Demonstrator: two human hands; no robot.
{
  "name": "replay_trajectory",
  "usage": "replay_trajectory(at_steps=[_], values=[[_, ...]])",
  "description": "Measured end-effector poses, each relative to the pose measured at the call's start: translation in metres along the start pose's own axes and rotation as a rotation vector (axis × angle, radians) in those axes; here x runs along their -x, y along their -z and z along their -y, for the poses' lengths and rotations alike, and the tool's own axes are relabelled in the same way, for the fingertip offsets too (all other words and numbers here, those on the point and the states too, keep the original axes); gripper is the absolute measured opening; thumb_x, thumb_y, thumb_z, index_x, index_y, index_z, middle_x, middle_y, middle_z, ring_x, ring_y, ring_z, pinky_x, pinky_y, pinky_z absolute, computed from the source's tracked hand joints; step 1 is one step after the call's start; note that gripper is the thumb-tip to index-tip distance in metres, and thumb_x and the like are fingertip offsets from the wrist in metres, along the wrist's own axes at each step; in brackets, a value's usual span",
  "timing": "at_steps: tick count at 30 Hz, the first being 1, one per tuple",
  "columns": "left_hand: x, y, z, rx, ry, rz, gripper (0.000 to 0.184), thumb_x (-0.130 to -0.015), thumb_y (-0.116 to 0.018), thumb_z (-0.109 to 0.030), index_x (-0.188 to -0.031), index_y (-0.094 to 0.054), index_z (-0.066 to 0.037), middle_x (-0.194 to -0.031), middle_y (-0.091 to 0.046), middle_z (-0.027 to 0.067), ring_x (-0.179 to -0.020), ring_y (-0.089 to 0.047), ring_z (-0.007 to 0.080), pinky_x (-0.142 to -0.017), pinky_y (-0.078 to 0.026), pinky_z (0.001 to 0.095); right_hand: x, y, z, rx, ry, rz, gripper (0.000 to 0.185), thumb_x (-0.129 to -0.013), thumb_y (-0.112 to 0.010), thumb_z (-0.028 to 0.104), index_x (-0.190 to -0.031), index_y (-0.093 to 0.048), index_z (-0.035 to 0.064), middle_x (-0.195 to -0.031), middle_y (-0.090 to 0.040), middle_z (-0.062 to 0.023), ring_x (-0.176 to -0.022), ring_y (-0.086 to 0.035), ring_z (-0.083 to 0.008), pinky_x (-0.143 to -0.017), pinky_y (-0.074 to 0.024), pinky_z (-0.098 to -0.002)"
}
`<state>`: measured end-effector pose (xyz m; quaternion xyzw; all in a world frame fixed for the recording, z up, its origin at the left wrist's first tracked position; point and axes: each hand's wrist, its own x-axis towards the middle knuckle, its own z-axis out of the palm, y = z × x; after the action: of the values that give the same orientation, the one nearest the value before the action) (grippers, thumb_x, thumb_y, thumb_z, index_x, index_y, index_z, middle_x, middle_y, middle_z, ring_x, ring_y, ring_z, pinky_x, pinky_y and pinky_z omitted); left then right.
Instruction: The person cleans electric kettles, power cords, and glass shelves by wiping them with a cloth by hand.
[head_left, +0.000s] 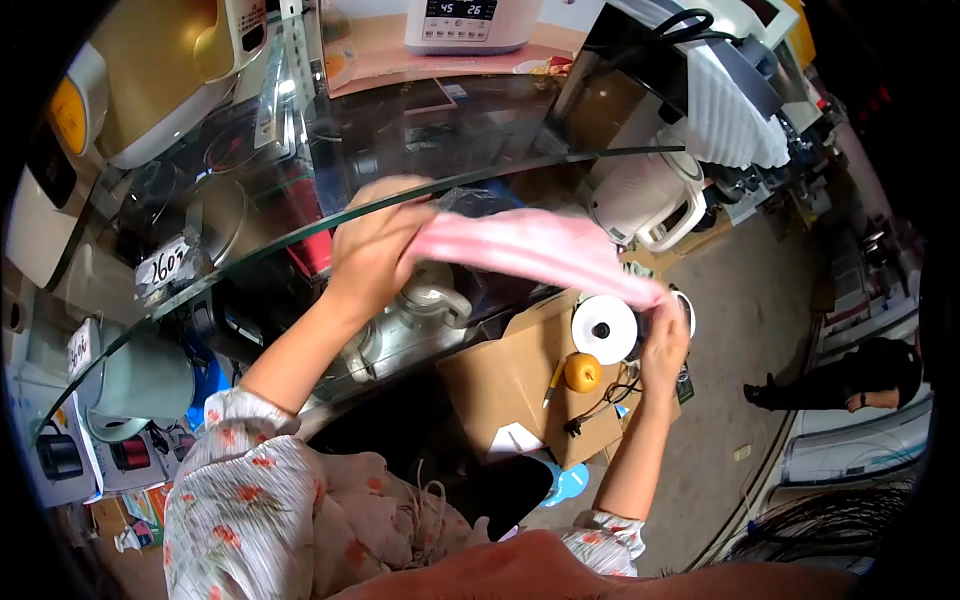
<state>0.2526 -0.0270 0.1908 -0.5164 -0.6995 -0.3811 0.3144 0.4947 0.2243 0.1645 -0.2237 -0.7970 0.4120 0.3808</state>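
Observation:
A pink cloth [530, 248] with paler stripes is stretched between my two hands, slightly blurred. My left hand [375, 245] grips its left end, close beside the edge of a glass shelf [420, 188]. Its other end is pinched in the fingers of my right hand [664, 345], lower and to the right. Below the cloth, near my right hand, lie a white round lid with a black knob [604, 330] and a yellow-brown fruit [583, 372]. Part of a pale kettle [650, 195] shows behind the cloth.
An open cardboard box [490, 385] stands below my hands, with a yellow pen [553, 382] and a black plug [573, 427] on it. Appliances crowd the glass shelving, including a white one with a lit display [462, 12]. Another person [850, 378] is at the far right.

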Motion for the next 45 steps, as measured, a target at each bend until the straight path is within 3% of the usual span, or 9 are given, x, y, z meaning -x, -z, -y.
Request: replay_trajectory(at_steps=[5,11,14,16,20,25,27,33,45], values=[[0.119,-0.005,0.033,0.145,0.106,0.539,0.024,-0.061,-0.063,0.002,-0.084,-0.063,-0.004,-0.099,-0.063,0.0084,-0.096,-0.059,0.0285,-0.082,-0.048,0.0388,0.075,-0.047,-0.076,-0.107,-0.239,0.298,0.021,-0.092,-0.049,0.010,-0.103,-0.064,0.0012,-0.117,-0.058,-0.0093,-0.116,-0.049,-0.0216,-0.099,-0.0357,-0.0329],[0.152,-0.018,0.057,0.534,0.598,0.866,0.021,-0.067,-0.062,0.003,-0.086,-0.066,-0.004,-0.086,-0.066,0.0109,-0.080,-0.064,0.0229,-0.073,-0.049,0.0319,0.077,-0.069,-0.090,-0.058,-0.457,0.576,0.023,-0.094,-0.052,0.019,-0.101,-0.063,-0.0002,-0.092,-0.064,-0.0038,-0.091,-0.057,-0.0130,-0.082,-0.0451,-0.0266],[0.121,-0.051,0.066,0.367,0.816,0.554,0.014,-0.076,-0.066,-0.014,-0.084,-0.066,-0.003,-0.081,-0.067,0.0134,-0.074,-0.064,0.0229,-0.070,-0.049,0.0318,0.012,-0.073,-0.103,-0.034,-0.445,0.484,0.026,-0.095,-0.049,0.019,-0.109,-0.062,0.0006,-0.100,-0.064,-0.0045,-0.095,-0.055,-0.0124,-0.085,-0.0434,-0.0272],[0.092,-0.072,0.066,0.465,1.096,0.520,0.032,-0.077,-0.068,-0.023,-0.097,-0.063,0.001,-0.087,-0.066,0.0169,-0.079,-0.064,0.0272,-0.073,-0.049,0.0350,-0.030,-0.094,-0.110,-0.114,-0.251,0.121,0.032,-0.093,-0.052,0.027,-0.114,-0.056,0.0020,-0.093,-0.061,-0.0036,-0.076,-0.053,-0.0087,-0.066,-0.0429,-0.0227],[0.116,-0.103,0.027,0.164,0.761,0.267,0.073,-0.075,-0.069,-0.021,-0.134,-0.034,0.004,-0.118,-0.053,0.0240,-0.111,-0.048,0.0389,-0.095,-0.039,0.0410,-0.034,-0.134,-0.112,0.209,-0.086,-0.157,0.041,-0.090,-0.056,0.025,-0.121,-0.051,-0.0007,-0.115,-0.056,-0.0160,-0.102,-0.054,-0.0218,-0.084,-0.0444,-0.0341],[0.145,-0.106,0.027,-0.156,0.693,0.314,0.067,-0.074,-0.069,-0.019,-0.128,-0.039,0.007,-0.116,-0.052,0.0237,-0.106,-0.048,0.0402,-0.093,-0.039,0.0431,0.029,-0.189,-0.099,0.301,0.139,0.130,0.029,-0.083,-0.061,0.011,-0.110,-0.058,0.0019,-0.120,-0.054,-0.0171,-0.116,-0.048,-0.0336,-0.097,-0.0379,-0.0402],[0.147,-0.112,0.031,-0.205,0.828,0.405,0.061,-0.075,-0.069,-0.018,-0.124,-0.042,0.006,-0.115,-0.052,0.0228,-0.105,-0.048,0.0402,-0.093,-0.039,0.0428,0.042,-0.213,-0.078,-0.141,-0.095,0.205,0.038,-0.079,-0.064,0.013,-0.114,-0.056,0.0025,-0.119,-0.054,-0.0165,-0.113,-0.049,-0.0328,-0.097,-0.0368,-0.0418],[0.144,-0.122,0.056,-0.109,1.091,0.385,0.050,-0.070,-0.071,-0.017,-0.111,-0.050,0.003,-0.099,-0.061,0.0223,-0.095,-0.058,0.0386,-0.084,-0.046,0.0427,0.054,-0.277,-0.096,0.251,0.264,0.364,0.079,-0.067,-0.074,0.023,-0.132,-0.035,0.0022,-0.127,-0.049,-0.0133,-0.116,-0.047,-0.0302,-0.096,-0.0364,-0.0426],[0.118,-0.136,0.037,0.216,1.024,0.193,0.043,-0.078,-0.065,-0.018,-0.114,-0.052,0.001,-0.108,-0.052,0.0229,-0.099,-0.057,0.0325,-0.085,-0.046,0.0367,0.033,-0.300,-0.115,0.168,0.344,0.078,0.024,-0.074,-0.058,0.013,-0.094,-0.054,-0.0008,-0.085,-0.054,-0.0146,-0.079,-0.053,-0.0331,-0.065,-0.0449,-0.0407]])
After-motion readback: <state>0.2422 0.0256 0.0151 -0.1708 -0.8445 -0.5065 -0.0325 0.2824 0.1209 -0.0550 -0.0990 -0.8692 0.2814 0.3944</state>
